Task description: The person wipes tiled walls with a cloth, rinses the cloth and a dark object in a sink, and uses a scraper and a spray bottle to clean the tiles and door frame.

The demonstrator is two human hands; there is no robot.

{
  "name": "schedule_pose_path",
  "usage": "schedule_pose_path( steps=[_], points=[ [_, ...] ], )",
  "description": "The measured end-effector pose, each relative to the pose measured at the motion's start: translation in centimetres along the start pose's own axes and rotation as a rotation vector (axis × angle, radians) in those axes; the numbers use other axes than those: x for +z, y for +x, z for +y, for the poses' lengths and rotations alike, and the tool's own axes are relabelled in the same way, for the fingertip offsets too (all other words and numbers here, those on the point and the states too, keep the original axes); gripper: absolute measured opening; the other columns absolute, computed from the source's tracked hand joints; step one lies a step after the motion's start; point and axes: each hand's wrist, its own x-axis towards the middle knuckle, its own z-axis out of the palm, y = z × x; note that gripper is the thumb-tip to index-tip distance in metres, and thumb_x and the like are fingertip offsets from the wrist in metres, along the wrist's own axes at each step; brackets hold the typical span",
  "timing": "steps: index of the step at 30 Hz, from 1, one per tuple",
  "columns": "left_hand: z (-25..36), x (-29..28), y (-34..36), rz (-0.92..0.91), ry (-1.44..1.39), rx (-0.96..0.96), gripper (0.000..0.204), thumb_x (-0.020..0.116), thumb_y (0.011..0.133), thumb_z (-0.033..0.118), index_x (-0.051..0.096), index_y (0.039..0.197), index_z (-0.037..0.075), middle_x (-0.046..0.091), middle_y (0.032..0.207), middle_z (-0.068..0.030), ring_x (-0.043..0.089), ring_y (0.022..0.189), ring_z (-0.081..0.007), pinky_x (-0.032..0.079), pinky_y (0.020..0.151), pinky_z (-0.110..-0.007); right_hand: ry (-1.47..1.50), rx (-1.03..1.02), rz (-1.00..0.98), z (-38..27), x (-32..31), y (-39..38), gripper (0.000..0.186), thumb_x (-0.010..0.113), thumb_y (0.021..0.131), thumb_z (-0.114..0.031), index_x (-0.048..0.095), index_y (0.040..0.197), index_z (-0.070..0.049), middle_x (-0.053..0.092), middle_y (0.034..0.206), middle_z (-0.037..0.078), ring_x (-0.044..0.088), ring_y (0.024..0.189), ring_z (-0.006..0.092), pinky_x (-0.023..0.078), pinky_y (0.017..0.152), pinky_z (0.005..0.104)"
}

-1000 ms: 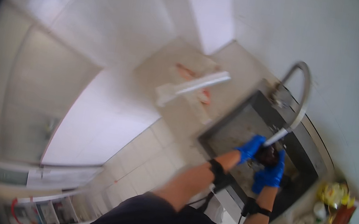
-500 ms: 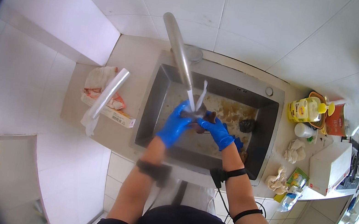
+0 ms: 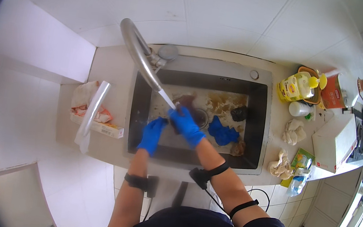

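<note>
I count one left hand (image 3: 153, 135) and one right hand (image 3: 187, 124) of mine, three black straps (image 3: 135, 181), one sink (image 3: 255, 134), one tap (image 3: 148, 71), one drain (image 3: 202, 116), one blue heap (image 3: 223, 131), one dark lump (image 3: 239, 113), two rags (image 3: 294, 132), one yellow bottle (image 3: 294, 88), one white jar (image 3: 298, 109) and one plastic roll (image 3: 95, 106).

The pale table (image 3: 116, 64) carries a slim white cardboard box (image 3: 111, 130) at left, crumpled beige cloths (image 3: 294, 132) at right.

Print on the yellow bottle (image 3: 294, 89) and red package (image 3: 332, 94) seems unreadably small.
</note>
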Motion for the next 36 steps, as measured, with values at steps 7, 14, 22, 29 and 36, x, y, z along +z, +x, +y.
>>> schedule_pose_path(
  steps=[7,14,22,29,36],
  points=[
    [2.9,4.3,-0.3,-0.587,-0.974,-0.321,0.037,0.05,0.088,0.032,0.054,0.114,0.007,0.061,0.102,-0.0099,0.058,0.098,-0.0221,0.048,0.085,-0.03,-0.933,-0.472,0.206,-3.7,2.2,-10.9,0.036,0.058,0.08,-0.027,0.052,0.11,-0.008,0.051,0.102,0.018,0.055,0.076,0.0353,0.048,0.068,0.0409],
    [4.4,6.5,0.0,-0.326,-0.89,-0.086,0.04,0.051,0.081,0.025,0.053,0.113,0.001,0.058,0.11,-0.0164,0.056,0.104,-0.0313,0.044,0.093,-0.045,-0.266,-0.29,0.08,1.2,-4.9,-12.2,0.049,0.064,0.083,-0.025,0.047,0.127,-0.01,0.054,0.114,0.012,0.052,0.104,0.0237,0.043,0.088,0.0331],
    [5.8,5.4,-2.2,-0.409,-0.92,-0.122,0.05,0.051,0.085,0.029,0.044,0.124,-0.002,0.052,0.117,-0.0219,0.049,0.111,-0.0363,0.038,0.097,-0.048,0.924,0.171,0.079,2.4,-5.1,-2.4,0.07,0.051,0.081,-0.06,0.043,0.126,-0.007,0.052,0.114,0.012,0.049,0.109,0.0268,0.041,0.09,0.0354],
    [-0.6,2.2,-2.0,0.454,0.623,0.316,0.046,0.057,0.085,0.04,0.05,0.115,0.005,0.048,0.119,-0.0127,0.051,0.099,-0.0263,0.041,0.085,-0.041,0.851,0.043,-0.153,-2.2,0.2,0.3,0.048,0.051,0.084,-0.049,0.051,0.111,-0.009,0.054,0.108,0.011,0.052,0.096,0.0258,0.044,0.08,0.0323],
    [4.1,5.0,-1.0,-0.315,-1.214,-0.182,0.054,0.047,0.085,0.05,0.047,0.124,0.013,0.054,0.115,-0.0068,0.053,0.102,-0.0248,0.044,0.086,-0.041,-1.078,-0.786,0.44,4.2,0.5,3.0,0.027,0.053,0.086,-0.021,0.054,0.108,-0.006,0.056,0.102,0.009,0.055,0.085,0.0233,0.046,0.076,0.0324]
  ],
)
